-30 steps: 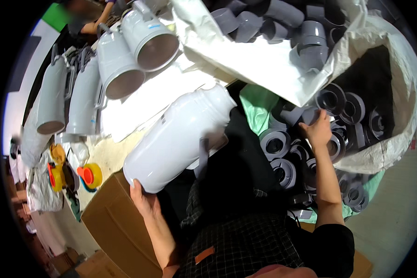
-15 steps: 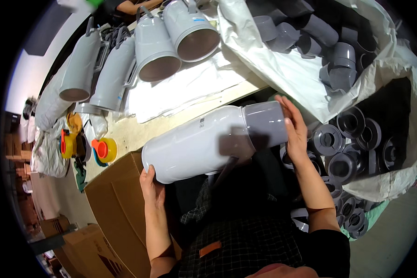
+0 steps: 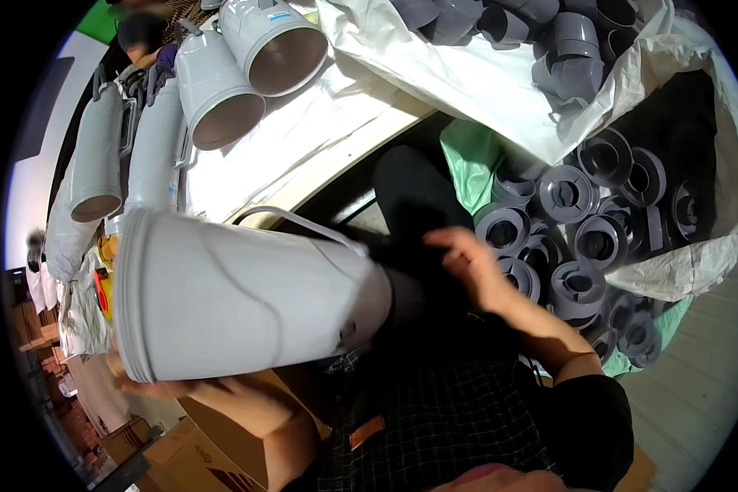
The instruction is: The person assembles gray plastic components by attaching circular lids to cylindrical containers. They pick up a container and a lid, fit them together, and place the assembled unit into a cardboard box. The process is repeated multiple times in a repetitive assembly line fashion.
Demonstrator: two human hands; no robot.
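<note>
A large light-grey vacuum flask (image 3: 246, 299) lies tilted across the front of me, its wide end at the left. My left hand (image 3: 152, 384) holds it from below at that wide end; the flask hides part of the fingers. A thin handle (image 3: 303, 225) stands out on its far side. The narrow end points right and is dark in shadow, so I cannot tell whether the cup is on it. Just right of that end, my right hand (image 3: 471, 266) is open, fingers apart, with nothing in it.
Several similar grey flask bodies (image 3: 221, 90) lie on the table (image 3: 303, 176) at the far left. A white sack (image 3: 500, 107) at the far right holds grey cups (image 3: 578, 78). Below it are several grey ring-shaped parts (image 3: 566, 193). Cardboard boxes (image 3: 176, 459) stand at lower left.
The flask has moved left and nearer to me, turned so its handle is on the far side. My right hand has come off the cup end; my left hand has shifted under the wide end.
</note>
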